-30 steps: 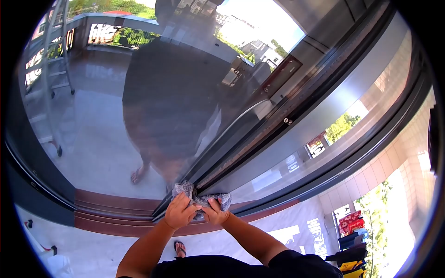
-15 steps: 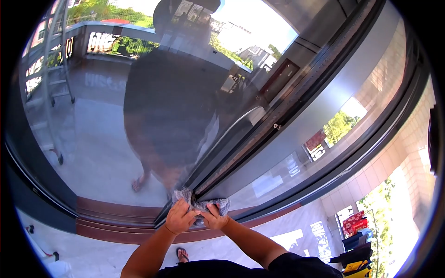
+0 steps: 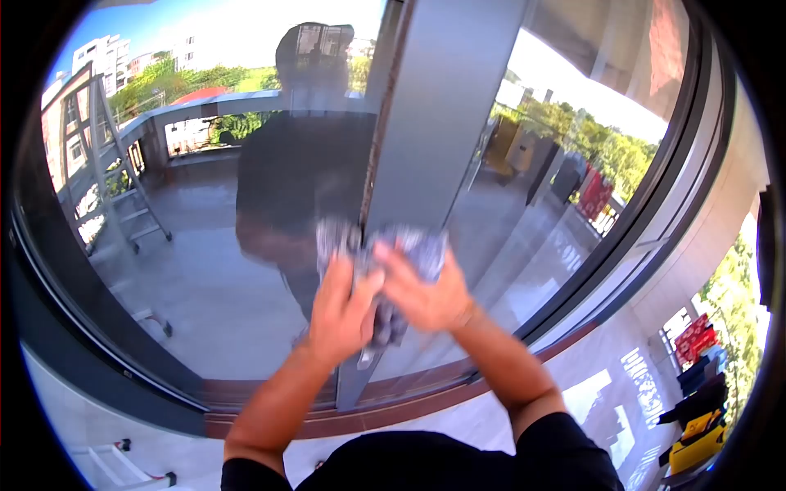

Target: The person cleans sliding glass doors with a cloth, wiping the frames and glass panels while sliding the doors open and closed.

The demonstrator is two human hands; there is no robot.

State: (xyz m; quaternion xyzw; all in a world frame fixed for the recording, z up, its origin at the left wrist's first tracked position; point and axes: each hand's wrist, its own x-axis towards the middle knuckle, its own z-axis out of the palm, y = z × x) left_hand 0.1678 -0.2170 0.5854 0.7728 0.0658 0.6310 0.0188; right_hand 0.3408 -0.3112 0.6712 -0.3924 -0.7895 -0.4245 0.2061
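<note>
A patterned grey cloth is pressed against the upright metal frame of a sliding glass door. My left hand grips its left part, near the frame's dark edge. On the other side, my right hand has its fingers bent over the cloth's right part. Some of the cloth hangs bunched between and below my hands. Both hands and the cloth are slightly blurred. The glass pane to the left carries a dark reflection of a person.
A reddish-brown sill runs along the door's foot. At lower left, the legs of a ladder stand on the pale floor. Red, dark and yellow items hang at the right. A tiled wall borders the door.
My hands and the cloth have moved up the frame from near its bottom. The view has turned, so the frame now looks nearly upright.
</note>
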